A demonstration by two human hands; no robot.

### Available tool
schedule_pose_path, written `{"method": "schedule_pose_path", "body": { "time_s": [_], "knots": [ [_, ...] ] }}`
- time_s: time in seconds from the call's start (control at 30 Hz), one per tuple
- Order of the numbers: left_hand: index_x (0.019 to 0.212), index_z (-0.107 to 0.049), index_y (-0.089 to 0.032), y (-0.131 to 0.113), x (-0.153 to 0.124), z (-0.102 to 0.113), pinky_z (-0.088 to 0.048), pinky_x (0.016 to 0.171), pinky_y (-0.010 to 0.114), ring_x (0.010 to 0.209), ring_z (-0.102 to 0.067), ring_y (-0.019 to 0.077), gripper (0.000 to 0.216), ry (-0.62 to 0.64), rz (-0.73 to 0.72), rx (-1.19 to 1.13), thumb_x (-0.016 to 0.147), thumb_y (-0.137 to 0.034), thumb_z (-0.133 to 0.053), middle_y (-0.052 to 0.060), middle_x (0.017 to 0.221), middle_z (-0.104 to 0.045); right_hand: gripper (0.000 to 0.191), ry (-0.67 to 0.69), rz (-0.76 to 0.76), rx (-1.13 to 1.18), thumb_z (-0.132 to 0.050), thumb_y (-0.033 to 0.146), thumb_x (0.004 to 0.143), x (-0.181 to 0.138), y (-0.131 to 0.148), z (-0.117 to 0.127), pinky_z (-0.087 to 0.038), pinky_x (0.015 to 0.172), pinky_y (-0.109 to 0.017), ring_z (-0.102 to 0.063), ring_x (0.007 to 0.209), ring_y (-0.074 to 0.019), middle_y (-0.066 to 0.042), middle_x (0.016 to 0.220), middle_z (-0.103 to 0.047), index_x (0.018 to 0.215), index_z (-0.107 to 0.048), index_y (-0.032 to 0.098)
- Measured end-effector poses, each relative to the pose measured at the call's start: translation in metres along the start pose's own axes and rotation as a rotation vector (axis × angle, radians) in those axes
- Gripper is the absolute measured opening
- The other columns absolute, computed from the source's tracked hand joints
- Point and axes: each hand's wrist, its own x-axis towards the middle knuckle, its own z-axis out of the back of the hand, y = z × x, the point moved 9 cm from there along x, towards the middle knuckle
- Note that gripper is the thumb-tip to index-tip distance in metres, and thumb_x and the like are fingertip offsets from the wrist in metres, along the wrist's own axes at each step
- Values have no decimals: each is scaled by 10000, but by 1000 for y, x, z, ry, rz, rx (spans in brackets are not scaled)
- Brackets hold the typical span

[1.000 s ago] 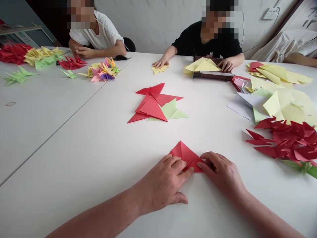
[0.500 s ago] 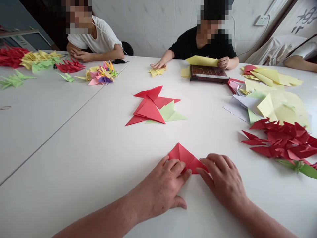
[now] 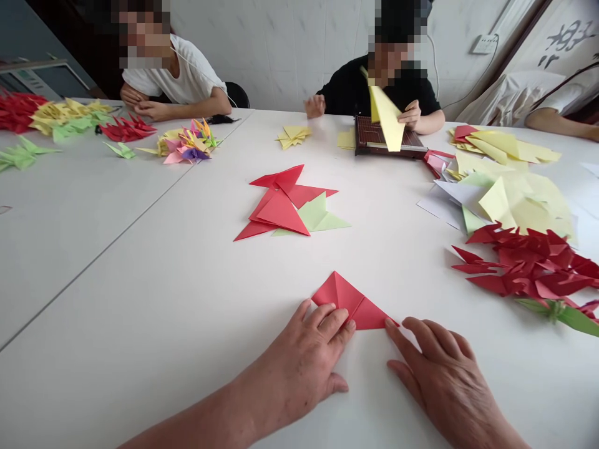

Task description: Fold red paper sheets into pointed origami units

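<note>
A folded red paper lies on the white table in front of me, with creases running across it. My left hand rests on its left part, fingers stretched out and pressing it down, hiding its lower left side. With the index fingertip my right hand touches the paper's right corner; its thumb is apart and its fingers are spread. Farther off lie several folded red papers beside a folded light green paper.
Red paper cranes are heaped at right, near loose yellow and white sheets. Across the table a person in black holds a yellow sheet over a paper trimmer. Colourful cranes sit at the far left.
My right hand has slid right and toward me, from gripping the paper's edge to a fingertip on its corner. The person in black has raised a hand off the yellow pieces and tilted the sheet.
</note>
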Motion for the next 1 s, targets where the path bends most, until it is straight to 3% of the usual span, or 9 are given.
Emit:
{"method": "schedule_pose_path", "body": {
  "time_s": [0.17,0.33,0.53,0.63,0.7,0.83,1.0],
  "knots": [
    [1397,-386,-174,2,-9,-5,-249,1101,520,1325,-352,294,608,-4,10,37,891,-480,-530,103,1430,-429,366,19,20,-64,-444,331,939,-10,-9,-3,-404,802,-386,-540,1006,-264,-105,1131,-616,1261,-558,198],
    [1360,-431,-174,0,-11,-2,-256,1106,517,1336,-351,300,584,-20,37,53,875,-472,-560,112,1365,-489,353,-1,30,-59,-447,313,936,-9,-6,-1,-408,800,-387,-541,1010,-266,-105,1130,-616,1245,-561,183],
    [1313,-466,-157,-3,-9,2,-271,1104,508,1317,-372,295,517,-61,-2,41,883,-428,-566,114,1368,-483,316,-58,-112,-52,-443,298,935,-16,-20,1,-430,801,-404,-558,972,-270,-112,1070,-631,1192,-580,175],
    [1056,-595,-168,2,3,5,-368,1042,427,1199,-479,258,275,-110,-35,-18,848,-342,-640,83,1261,-548,387,-59,-143,-5,-452,358,931,-16,-25,-3,-435,848,-421,-544,1035,-285,-130,1144,-608,1253,-529,158],
    [836,-595,-158,8,14,7,-461,887,350,969,-569,200,190,-142,-34,-77,820,-327,-677,61,1066,-604,408,-40,-131,35,-444,369,933,-14,-26,-7,-431,875,-423,-530,1089,-283,-129,1203,-586,1283,-500,165],
    [967,-589,-176,16,34,9,-476,715,297,768,-534,160,336,-161,-55,-80,764,-412,-716,27,895,-583,399,-11,-132,92,-442,369,930,-11,-27,-11,-431,888,-422,-529,1122,-273,-115,1241,-574,1286,-490,195],
    [905,-580,-162,6,35,6,-442,642,281,707,-509,160,205,-183,-175,85,850,-353,-629,26,791,-566,410,-9,-136,133,-450,386,926,-12,-29,-12,-440,882,-434,-539,1114,-273,-115,1243,-575,1295,-466,207]
  ]
}}
